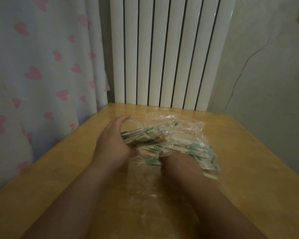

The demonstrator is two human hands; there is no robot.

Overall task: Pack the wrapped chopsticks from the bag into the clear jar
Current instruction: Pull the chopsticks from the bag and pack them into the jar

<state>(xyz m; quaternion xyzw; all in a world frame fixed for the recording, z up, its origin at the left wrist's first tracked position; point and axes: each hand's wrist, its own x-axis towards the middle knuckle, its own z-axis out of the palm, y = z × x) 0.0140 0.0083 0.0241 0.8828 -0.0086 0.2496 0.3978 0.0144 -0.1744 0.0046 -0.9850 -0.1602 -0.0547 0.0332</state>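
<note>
Closest to me, two bare forearms reach out over the pale wooden worktop (240,161), and a flat stretch of clear plastic lies under them. That plastic belongs to the bag (185,123), which bunches up further out, crinkled and shiny. The right hand (173,161) is pushed into the bag from the near side. Its fingers are buried under film and paper sleeves, so I cannot tell whether they are spread or closed on anything.

Just to its left and a little further off, the left hand (113,140) is seen from the back. Its fingers (123,119) arch over the top of a bundle and the thumb comes up from below, so the hand is clasped round one end of the wrapped chopsticks (145,137). The chopsticks (white sleeves with green print, bare wood showing at some ends) fan out to the right in a loose heap, most of them inside the bag and resting on the worktop.

Beyond the worktop's far edge stands a white ribbed radiator (162,57). To its left hangs a pale curtain (41,66) dotted with pink hearts, and to its right is a plain wall (266,66) with a thin crack running down it.
</note>
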